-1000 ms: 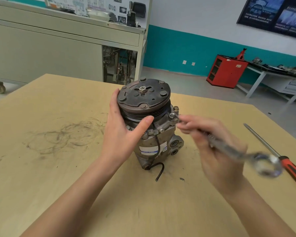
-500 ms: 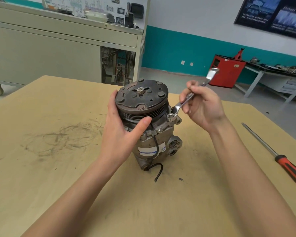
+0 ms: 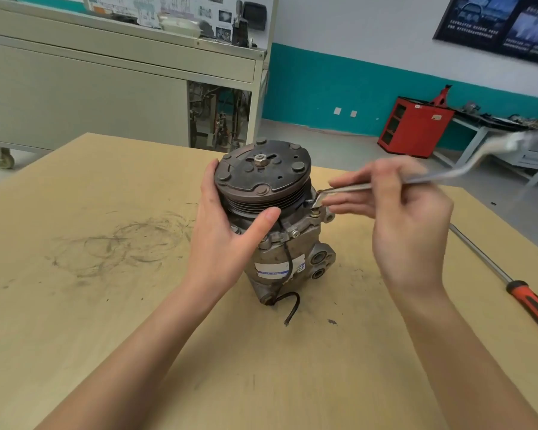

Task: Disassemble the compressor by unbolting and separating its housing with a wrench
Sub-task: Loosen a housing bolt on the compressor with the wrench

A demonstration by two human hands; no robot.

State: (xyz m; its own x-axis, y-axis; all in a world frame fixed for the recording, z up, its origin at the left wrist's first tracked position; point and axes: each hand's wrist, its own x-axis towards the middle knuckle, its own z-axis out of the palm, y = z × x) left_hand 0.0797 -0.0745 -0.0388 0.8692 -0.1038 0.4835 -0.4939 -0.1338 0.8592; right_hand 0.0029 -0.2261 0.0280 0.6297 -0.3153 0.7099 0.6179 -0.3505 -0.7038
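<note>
The grey compressor (image 3: 289,252) stands upright in the middle of the wooden table (image 3: 75,305), its dark pulley disc (image 3: 261,172) facing up. My left hand (image 3: 227,240) wraps the pulley from the left, thumb across its front. My right hand (image 3: 398,218) holds a silver wrench (image 3: 441,175), blurred by motion. The wrench's near end sits over a bolt (image 3: 315,212) on the housing flange just right of the pulley, and its handle points up and to the right. A black wire (image 3: 289,302) hangs from the compressor onto the table.
A red-handled screwdriver (image 3: 510,283) lies on the table at the right edge. Dark smudges (image 3: 121,243) mark the wood to the left. Beyond the table stand a grey cabinet bench (image 3: 106,88), a red cabinet (image 3: 413,125) and a side table with parts (image 3: 494,125).
My right hand swung the wrench from low at the right up over the flange bolt; now the handle has dropped and points right. My left hand has stayed on the pulley.
</note>
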